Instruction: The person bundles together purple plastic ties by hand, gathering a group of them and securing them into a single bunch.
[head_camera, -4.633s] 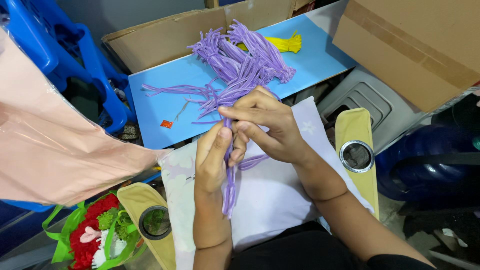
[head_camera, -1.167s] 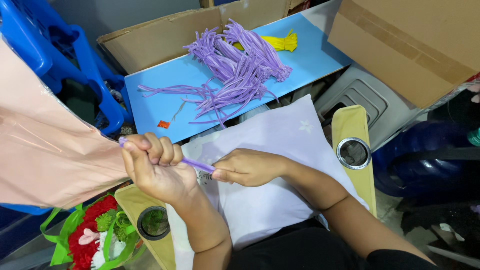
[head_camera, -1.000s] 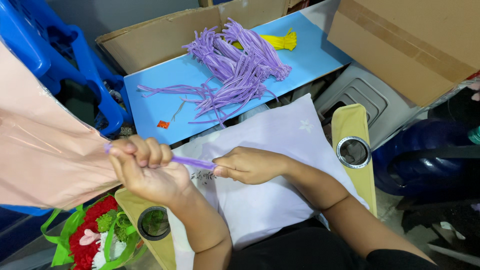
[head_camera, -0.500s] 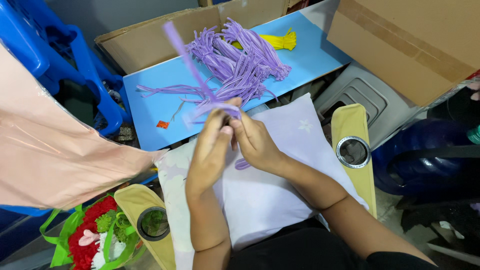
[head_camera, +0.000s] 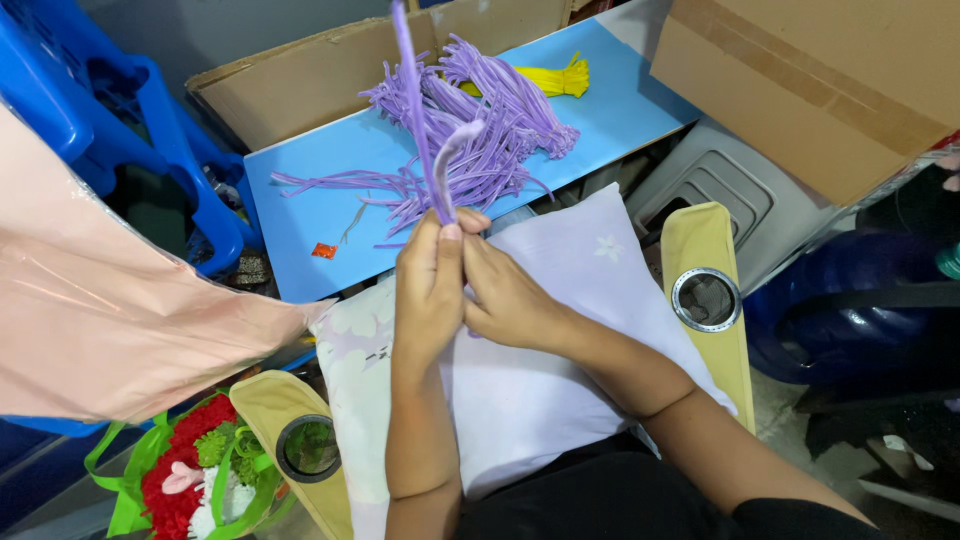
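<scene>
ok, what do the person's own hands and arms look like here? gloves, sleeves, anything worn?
Both are bare: the left hand and right hand have no gloves, and no rings, watch or bands show. Forearms are uncovered up to the frame edge, no sleeves in view. Only dark clothing shows at the lap.

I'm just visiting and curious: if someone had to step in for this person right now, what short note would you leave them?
Left hand: closed around purple pipe cleaners, which stand upright out of the fist, one bent over at its tip.
Right hand: pressed against the left, fingers at the base of the stems.
Both hands sit over a pale pillow on the lap.
The loose purple pile and a yellow bundle lie on the blue board.
Done: a few stems gathered in hand.
Left: most of the pile lies untouched.
</scene>
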